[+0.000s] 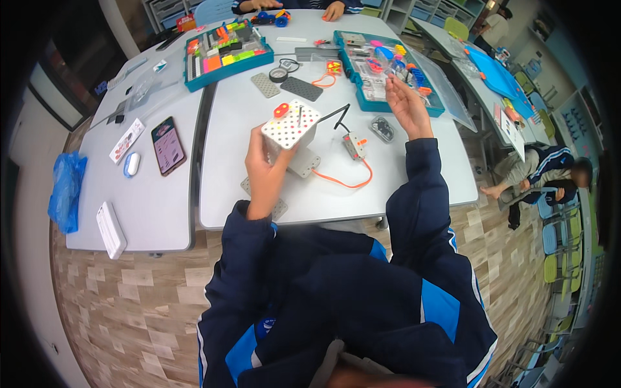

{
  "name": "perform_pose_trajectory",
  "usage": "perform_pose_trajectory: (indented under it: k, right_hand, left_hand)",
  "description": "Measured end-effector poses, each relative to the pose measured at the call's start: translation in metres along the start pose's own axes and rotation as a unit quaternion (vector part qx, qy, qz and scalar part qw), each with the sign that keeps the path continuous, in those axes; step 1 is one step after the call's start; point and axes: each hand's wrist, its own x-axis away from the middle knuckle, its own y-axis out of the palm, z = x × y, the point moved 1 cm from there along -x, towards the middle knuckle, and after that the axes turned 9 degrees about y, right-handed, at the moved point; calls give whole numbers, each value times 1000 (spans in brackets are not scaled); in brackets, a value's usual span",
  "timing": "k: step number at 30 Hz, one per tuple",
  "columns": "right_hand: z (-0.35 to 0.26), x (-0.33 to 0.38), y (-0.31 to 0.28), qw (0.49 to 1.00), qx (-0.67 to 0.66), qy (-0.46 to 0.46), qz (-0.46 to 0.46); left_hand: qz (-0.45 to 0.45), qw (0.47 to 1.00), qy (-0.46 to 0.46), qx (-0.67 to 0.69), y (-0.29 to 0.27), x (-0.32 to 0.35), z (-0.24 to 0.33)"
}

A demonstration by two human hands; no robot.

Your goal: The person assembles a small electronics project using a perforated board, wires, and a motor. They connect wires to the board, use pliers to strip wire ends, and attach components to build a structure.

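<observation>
My left hand [264,180] grips a white box-shaped block [292,127] dotted with holes, a red oval piece [281,110] and a pin on its top. Below it sits a grey box [304,163], joined by an orange cable [349,186] to a small grey module [354,146] with orange parts. A thin black bent rod runs from the block toward that module. My right hand [409,107] is raised at the near edge of a teal parts case [372,103], its fingertips pinched together; whatever they hold is too small to name.
Grey and dark perforated plates [301,89], a black tape roll [278,75] and a small clear box [382,129] lie on the white table. Another teal case [230,72] stands at the far left. A phone [168,146] rests on the left table. Across sits another person near a toy vehicle [277,18].
</observation>
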Motion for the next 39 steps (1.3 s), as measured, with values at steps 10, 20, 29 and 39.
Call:
perform_pose_trajectory:
  k: [10,20,29,39]
  right_hand:
    - [-11,18,2,985,115,-123,18]
    - [-40,13,-65,952,-282,-122,-14]
    - [-39,10,-82,943,-312,-114,-20]
    - [-24,13,-46,969,-136,-180,95]
  left_hand:
    - [-8,1000,-20,17,-2,3,3]
    - [-19,996,-88,14,-5,8,1]
    - [-20,996,-88,0,-13,12,-13]
    - [-20,996,-25,-88,-11,12,-9]
